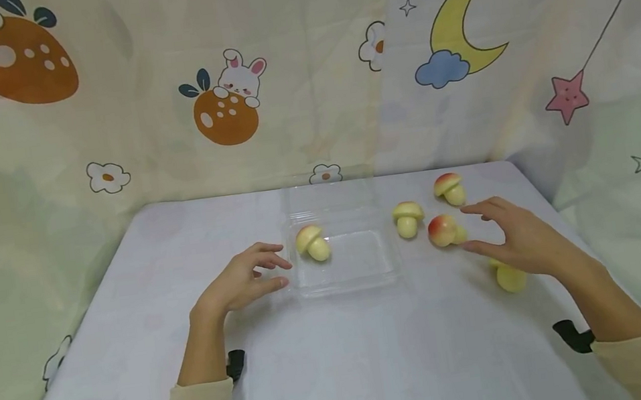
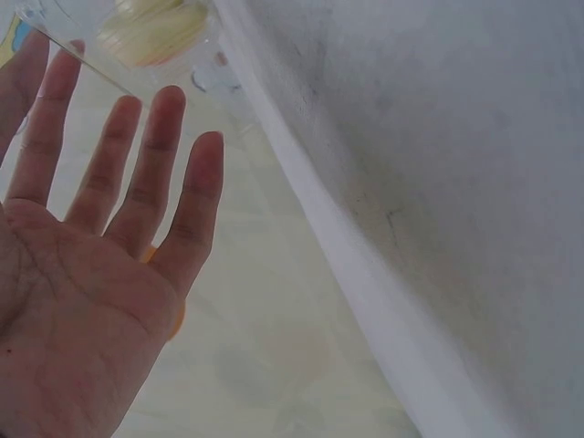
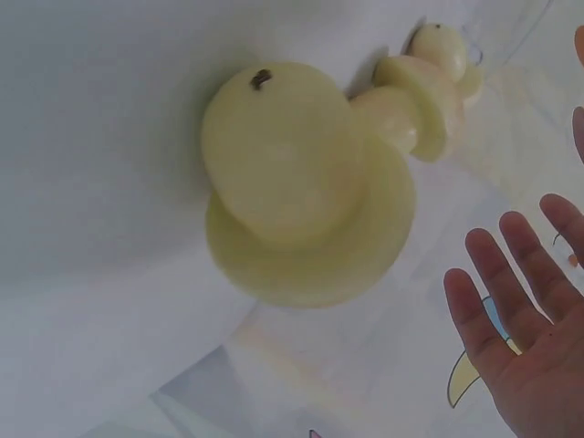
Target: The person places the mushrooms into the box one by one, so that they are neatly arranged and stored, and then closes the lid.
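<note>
My left hand (image 1: 246, 279) is at the left side of a clear plastic box (image 1: 362, 282), its fingers loosely extended and holding nothing. In the left wrist view, the left palm (image 2: 82, 301) faces the camera with fingers spread. Inside the box lies a toy mushroom (image 1: 314, 244) with a yellowish, red-tinged cap. My right hand (image 1: 517, 238) hovers with thumb and fingers apart, close to a red-capped mushroom (image 1: 441, 231); contact cannot be told. Another mushroom (image 1: 511, 277), partly hidden under that hand, appears large in the right wrist view (image 3: 283, 164).
Two more mushrooms stand right of the box, one nearer to it (image 1: 407, 219) and one farther back (image 1: 449, 188). The box's clear lid (image 1: 329, 197) lies folded back toward the far edge. A white cloth (image 1: 379, 368) covers the table, with a printed curtain (image 1: 306, 94) behind it.
</note>
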The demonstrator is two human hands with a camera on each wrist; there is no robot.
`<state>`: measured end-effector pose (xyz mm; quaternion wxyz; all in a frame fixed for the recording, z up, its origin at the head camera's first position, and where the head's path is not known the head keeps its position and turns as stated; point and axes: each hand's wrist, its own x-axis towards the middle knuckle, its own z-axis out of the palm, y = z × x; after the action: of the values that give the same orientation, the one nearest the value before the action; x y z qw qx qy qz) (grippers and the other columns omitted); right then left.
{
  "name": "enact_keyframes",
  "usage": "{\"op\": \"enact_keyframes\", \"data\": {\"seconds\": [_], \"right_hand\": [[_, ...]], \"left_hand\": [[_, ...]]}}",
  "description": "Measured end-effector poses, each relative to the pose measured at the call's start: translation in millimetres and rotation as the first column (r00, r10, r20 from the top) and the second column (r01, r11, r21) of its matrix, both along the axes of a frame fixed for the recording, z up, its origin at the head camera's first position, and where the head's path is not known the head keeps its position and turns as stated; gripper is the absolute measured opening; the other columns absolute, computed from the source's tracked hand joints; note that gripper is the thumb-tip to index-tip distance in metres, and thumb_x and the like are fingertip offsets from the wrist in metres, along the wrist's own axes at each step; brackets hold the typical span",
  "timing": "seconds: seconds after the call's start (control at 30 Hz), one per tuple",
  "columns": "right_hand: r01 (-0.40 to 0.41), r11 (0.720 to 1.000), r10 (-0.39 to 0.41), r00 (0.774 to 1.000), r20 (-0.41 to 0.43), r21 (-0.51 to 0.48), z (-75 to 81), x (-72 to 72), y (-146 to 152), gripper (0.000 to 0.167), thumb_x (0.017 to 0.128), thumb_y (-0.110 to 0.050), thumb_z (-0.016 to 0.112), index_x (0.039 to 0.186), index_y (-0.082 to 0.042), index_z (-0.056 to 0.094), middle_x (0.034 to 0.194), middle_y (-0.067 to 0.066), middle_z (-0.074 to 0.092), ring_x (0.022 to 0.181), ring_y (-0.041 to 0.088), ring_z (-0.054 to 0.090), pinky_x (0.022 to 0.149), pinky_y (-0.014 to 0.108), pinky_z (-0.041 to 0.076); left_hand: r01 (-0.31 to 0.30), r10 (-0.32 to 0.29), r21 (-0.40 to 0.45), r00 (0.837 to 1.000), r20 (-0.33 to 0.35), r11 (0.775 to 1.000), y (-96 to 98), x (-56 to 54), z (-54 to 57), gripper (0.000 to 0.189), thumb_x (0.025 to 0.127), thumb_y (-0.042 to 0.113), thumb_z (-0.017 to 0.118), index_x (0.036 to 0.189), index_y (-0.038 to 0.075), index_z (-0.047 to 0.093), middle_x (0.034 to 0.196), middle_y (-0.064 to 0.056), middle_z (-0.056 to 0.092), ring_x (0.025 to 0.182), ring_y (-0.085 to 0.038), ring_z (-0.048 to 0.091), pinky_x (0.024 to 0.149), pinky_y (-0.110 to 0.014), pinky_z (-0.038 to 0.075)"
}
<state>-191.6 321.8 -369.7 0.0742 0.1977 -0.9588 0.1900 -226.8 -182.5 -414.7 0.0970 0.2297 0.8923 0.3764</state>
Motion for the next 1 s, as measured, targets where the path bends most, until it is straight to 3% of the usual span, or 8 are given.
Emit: {"op": "enact_keyframes", "data": {"seconds": [0.37,1.0], "right_hand": [[0.037,0.999,-0.037,0.997,0.07,0.007,-16.5,3.0,12.1,0.064,0.092,-0.041,0.078,0.142,-0.007,0.057,0.133,0.016,0.058,0.116,0.042,0.06,0.087,0.061,0.054],[0.071,0.997,-0.073,0.988,0.136,0.023,-8.1,11.7,38.4,0.072,0.092,-0.045,0.077,0.146,-0.005,0.052,0.139,0.021,0.054,0.119,0.046,0.057,0.089,0.065,0.052]], "left_hand": [[-0.003,0.003,-0.009,1.0,0.026,1.0,-1.9,1.8,-1.7,0.029,0.093,0.029,0.077,0.119,0.015,0.076,0.153,-0.009,0.051,0.125,-0.026,0.059,0.107,-0.056,0.048],[0.011,-0.011,0.002,1.0,-0.01,1.0,1.2,-0.6,-0.3,0.029,0.093,0.028,0.078,0.119,0.014,0.076,0.152,-0.008,0.051,0.123,-0.025,0.06,0.104,-0.054,0.05]]}}
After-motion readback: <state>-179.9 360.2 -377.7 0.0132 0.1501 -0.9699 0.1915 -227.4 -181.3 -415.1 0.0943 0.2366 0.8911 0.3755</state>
